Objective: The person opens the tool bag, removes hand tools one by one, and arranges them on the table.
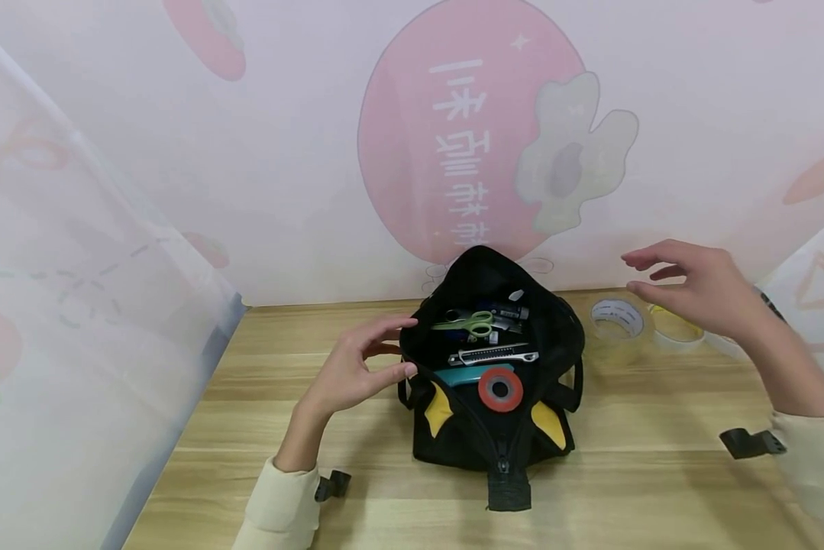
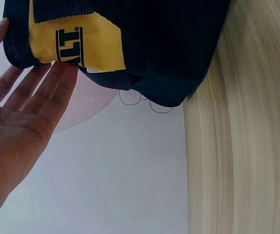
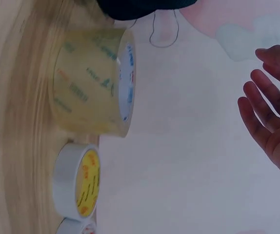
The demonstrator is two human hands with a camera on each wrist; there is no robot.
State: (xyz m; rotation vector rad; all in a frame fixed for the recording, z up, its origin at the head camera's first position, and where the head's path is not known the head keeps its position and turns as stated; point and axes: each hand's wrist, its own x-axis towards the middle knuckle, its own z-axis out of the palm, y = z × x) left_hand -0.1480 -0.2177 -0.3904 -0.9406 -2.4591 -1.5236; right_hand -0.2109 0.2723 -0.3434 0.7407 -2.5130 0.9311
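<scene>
A black tool bag with yellow patches stands unzipped on the table. My left hand touches the left side of its mouth, fingers fairly straight and thumb apart at the rim; the left wrist view shows the fingers along the yellow label. Inside the bag lie green-handled scissors, a utility knife, a red ring-shaped roll and a teal item. My right hand hovers with nothing in it, fingers loosely bent, above a clear packing tape roll.
Right of the bag, a white tape roll with a yellow core stands beside the packing tape, and another white roll is partly in view. A printed pink-and-white backdrop rises behind the wooden table.
</scene>
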